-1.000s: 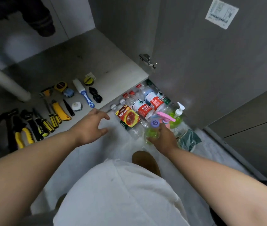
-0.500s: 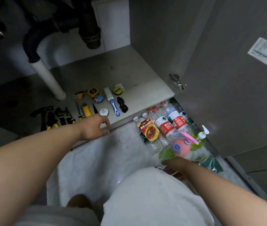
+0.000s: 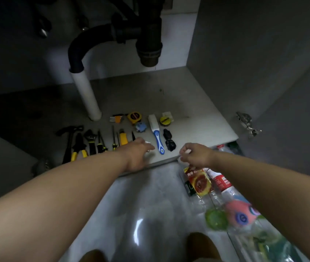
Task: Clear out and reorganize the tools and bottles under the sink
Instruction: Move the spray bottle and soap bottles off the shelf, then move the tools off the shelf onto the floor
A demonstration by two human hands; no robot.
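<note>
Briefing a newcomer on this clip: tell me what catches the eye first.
A black drain pipe looms at the cabinet's top centre. Below, yellow-handled tools lie in a row on the cabinet floor, with the left hand and right hand at its front edge. Bottles lie at lower right.

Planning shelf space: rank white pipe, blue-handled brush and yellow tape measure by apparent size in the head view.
1. white pipe
2. blue-handled brush
3. yellow tape measure
Pipe stands farther back, yet looks largest.

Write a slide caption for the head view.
Left hand and right hand reach toward tools lined up beneath the drain pipe; bottles lie outside.
</note>
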